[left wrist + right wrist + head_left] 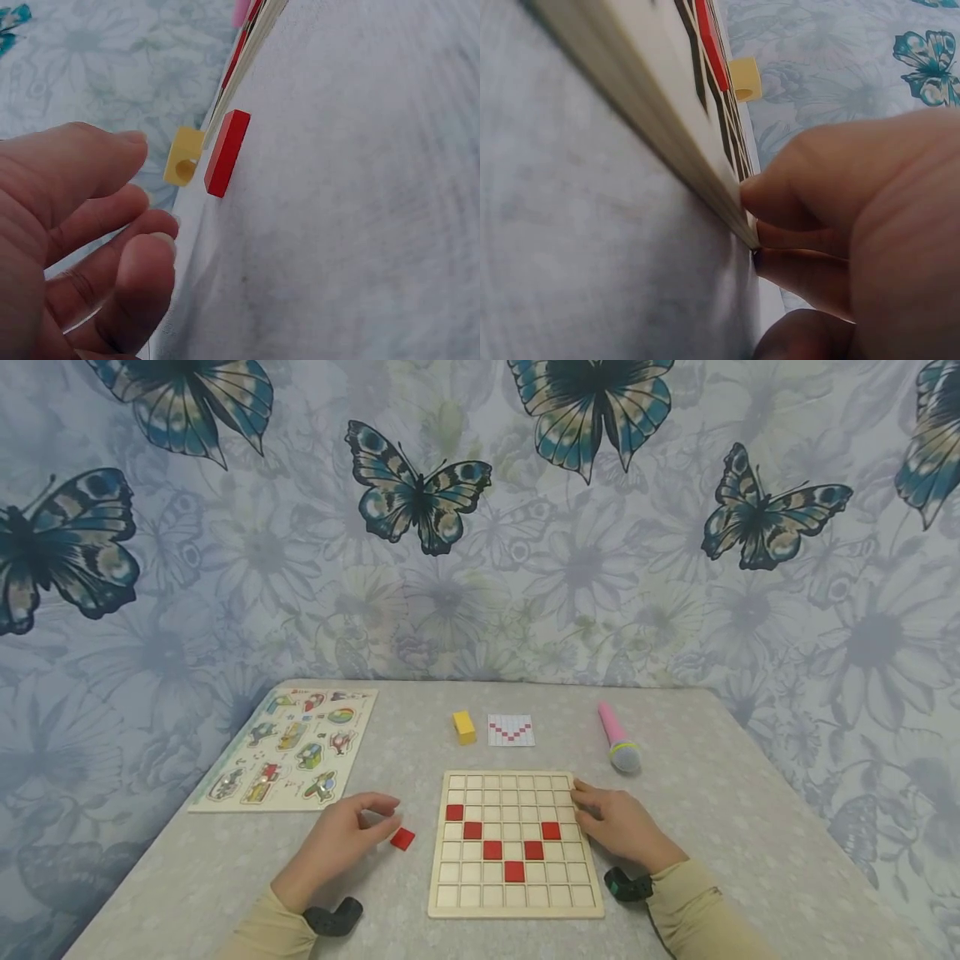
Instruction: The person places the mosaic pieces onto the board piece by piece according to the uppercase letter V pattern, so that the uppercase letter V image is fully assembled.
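Note:
A square wooden grid board (517, 896) lies on the table with several red square tiles set in its cells, forming a V-like pattern. My right hand (618, 827) is at the board's upper right side and holds its edge, the thumb (780, 187) on the rim and the fingers alongside. To the left of the board, one loose red tile (402, 838) lies flat on the table. My left hand (348, 835) hovers beside this tile, fingers loosely bent and thumb apart from them, with nothing in between. A small gap separates the fingertips from the tile (227, 154) in the left wrist view.
Behind the board stand a yellow block (464, 727) with a hole and a pattern card (512, 731) showing a red stepped V. A pink toy microphone (618, 739) lies at the back right. The picture puzzle board (292, 768) covers the back left, near the wall.

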Tool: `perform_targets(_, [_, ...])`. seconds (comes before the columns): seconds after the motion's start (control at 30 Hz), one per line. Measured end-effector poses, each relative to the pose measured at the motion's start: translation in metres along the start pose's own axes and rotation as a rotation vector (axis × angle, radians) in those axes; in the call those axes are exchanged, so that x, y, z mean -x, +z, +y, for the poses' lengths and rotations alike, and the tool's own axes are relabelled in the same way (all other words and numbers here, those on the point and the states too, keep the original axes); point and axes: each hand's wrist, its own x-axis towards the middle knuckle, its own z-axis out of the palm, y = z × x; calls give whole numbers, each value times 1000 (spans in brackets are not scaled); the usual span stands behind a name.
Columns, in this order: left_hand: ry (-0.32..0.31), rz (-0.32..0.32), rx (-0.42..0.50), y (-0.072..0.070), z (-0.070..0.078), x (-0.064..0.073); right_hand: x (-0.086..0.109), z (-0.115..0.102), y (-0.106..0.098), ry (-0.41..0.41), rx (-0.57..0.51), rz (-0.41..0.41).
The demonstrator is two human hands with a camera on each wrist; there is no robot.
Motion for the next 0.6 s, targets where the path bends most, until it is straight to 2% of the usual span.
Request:
perform_targets(0.3, [50,-28,-43,1,-4,-1,-1,-1,-1,2,-18,2])
perform_targets(0.6, [182,-119,-80,-2,-11,0,-1,0,-1,-1,-20,-3])
